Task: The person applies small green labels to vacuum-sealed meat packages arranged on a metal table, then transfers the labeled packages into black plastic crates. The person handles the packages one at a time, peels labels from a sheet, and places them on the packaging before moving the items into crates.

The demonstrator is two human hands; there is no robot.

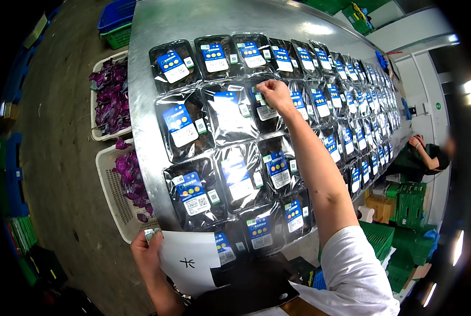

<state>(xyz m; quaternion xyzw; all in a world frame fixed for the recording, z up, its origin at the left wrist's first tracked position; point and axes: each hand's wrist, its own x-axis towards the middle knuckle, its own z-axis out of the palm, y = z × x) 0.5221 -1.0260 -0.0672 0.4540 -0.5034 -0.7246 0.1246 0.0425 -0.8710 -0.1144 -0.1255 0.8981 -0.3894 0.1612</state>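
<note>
My left hand [147, 255], at the lower left, pinches a white sheet of paper [190, 263] with a dark handwritten mark. By its thumb shows a small green-and-white sticker [150, 235]. My right arm reaches out over the table, and the fingers of my right hand [276, 96] are pinched together at a small green-and-white sticker [256, 90]. That sticker is at the upper corner of the blue-and-white label on a film-wrapped black tray [271, 127]. Whether it is stuck down there, I cannot tell. Neighbouring wrapped trays [189, 192] carry similar labels; some have the small corner sticker.
Rows of wrapped trays cover the long metal table [147, 126]. Left of it stand white crates [109, 181] with purple leafy vegetables [111, 97], and blue and green baskets [117, 23]. Another person [422, 158] is at the far right, near green crates [409, 203].
</note>
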